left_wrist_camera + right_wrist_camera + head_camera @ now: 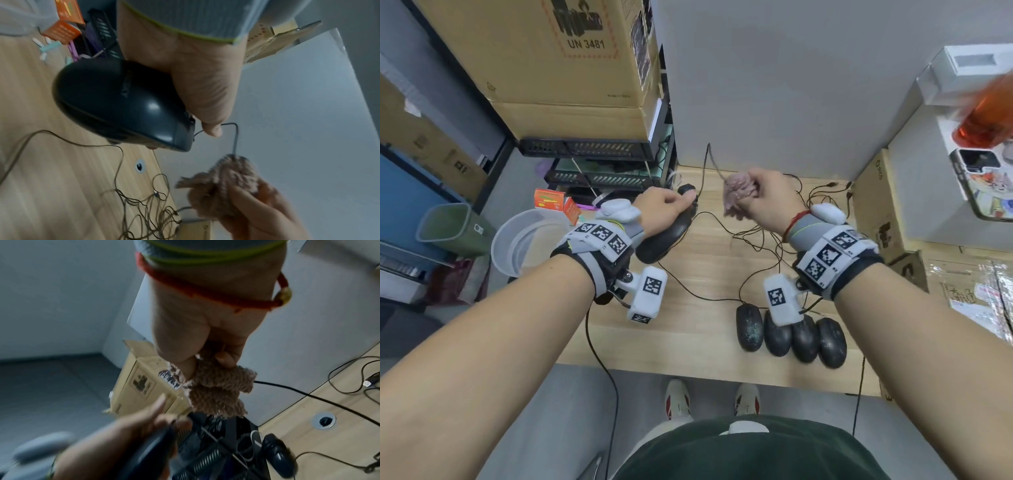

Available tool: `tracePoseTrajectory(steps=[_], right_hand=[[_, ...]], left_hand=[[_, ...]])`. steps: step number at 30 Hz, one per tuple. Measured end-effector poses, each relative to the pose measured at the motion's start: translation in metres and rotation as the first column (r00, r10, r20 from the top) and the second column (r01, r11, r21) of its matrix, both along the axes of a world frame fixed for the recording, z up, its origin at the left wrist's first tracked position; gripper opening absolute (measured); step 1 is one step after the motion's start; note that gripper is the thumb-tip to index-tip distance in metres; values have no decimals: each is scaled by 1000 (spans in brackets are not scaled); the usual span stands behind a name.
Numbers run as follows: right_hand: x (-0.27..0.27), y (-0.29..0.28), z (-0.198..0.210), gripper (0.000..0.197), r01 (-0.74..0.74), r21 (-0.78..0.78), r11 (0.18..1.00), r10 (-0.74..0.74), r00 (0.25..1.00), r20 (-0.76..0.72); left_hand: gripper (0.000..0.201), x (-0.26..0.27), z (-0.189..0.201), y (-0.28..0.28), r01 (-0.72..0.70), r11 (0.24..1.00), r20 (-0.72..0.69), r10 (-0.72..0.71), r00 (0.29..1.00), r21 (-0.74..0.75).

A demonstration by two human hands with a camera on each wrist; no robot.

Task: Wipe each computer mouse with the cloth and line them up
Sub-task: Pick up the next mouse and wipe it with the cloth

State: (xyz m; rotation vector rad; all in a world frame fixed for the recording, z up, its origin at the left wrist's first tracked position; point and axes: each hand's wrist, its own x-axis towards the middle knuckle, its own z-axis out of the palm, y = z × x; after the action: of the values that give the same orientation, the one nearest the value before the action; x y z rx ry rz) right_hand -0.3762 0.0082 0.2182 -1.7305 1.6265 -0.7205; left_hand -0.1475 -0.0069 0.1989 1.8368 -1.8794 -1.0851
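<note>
Above the far left part of the wooden table (pixel 705 274), a black computer mouse (pixel 664 234) is held off the surface in the left hand (pixel 664 209), whose thumb and fingers curl around its body. Its cable (pixel 235 138) runs up into the bunched pinkish cloth (pixel 739 195), which the right hand (pixel 770 198) grips in a closed fist, the cable passing through the folds. Another black mouse (pixel 278 455) lies on the table just beyond the held one. Near the front edge, four black mice (pixel 791 334) lie side by side in a row, touching, their cables tangled across the tabletop. Cardboard boxes (pixel 571 58) stand stacked at the left.
</note>
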Motion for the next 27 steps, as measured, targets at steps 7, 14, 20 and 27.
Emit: tracePoseTrajectory(steps=[7,14,20,27], right_hand=[[33,18,-17,11,-183,2,983,183,983,3],[33,19,-17,12,-217,2,976,215,970,-112],[19,11,-30,13,-174,46,984,180,949,-257],[-39,7,-53,4,76,160,984,-18,940,-341]], left_hand=[[58,-21,12,7,-6,997,-15,5,1000,-79],[58,-20,14,9,50,997,51,-47,998,-59],[55,-14,14,7,-62,998,101,63,993,-11],[42,28,18,-13,-208,978,220,200,955,11]])
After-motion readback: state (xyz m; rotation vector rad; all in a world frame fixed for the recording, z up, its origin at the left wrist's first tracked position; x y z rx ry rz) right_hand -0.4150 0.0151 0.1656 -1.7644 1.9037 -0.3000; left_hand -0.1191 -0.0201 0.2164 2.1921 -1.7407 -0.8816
